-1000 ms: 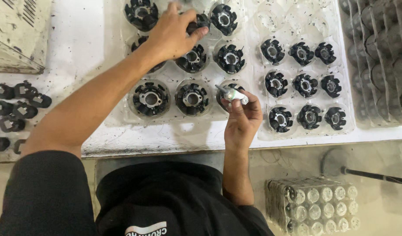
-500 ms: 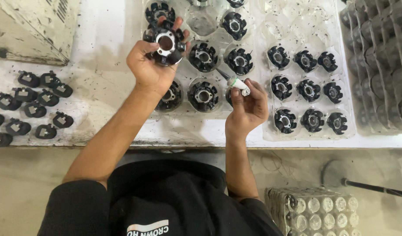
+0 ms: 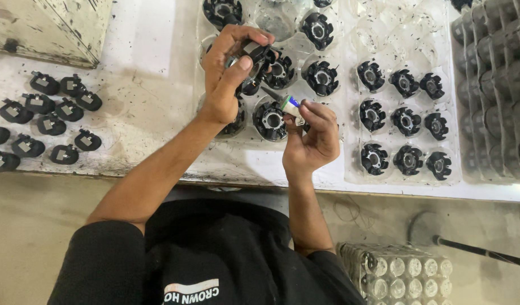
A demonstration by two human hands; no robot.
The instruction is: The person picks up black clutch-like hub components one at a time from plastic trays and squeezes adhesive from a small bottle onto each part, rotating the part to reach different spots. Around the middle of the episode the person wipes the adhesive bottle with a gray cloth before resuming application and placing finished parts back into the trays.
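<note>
Black coupling [image 3: 254, 56] gripped in my left hand [image 3: 229, 73] (held steady), I bring slowly the small tube [image 3: 291, 104] pinched in my right hand [image 3: 311, 138].

A black part [image 3: 254, 56] is gripped by the left hand [image 3: 229, 73]; a small tube [image 3: 291, 104] is pinched in the right hand's [image 3: 311, 138] fingers [image 3: 305, 110], just below it.
</note>
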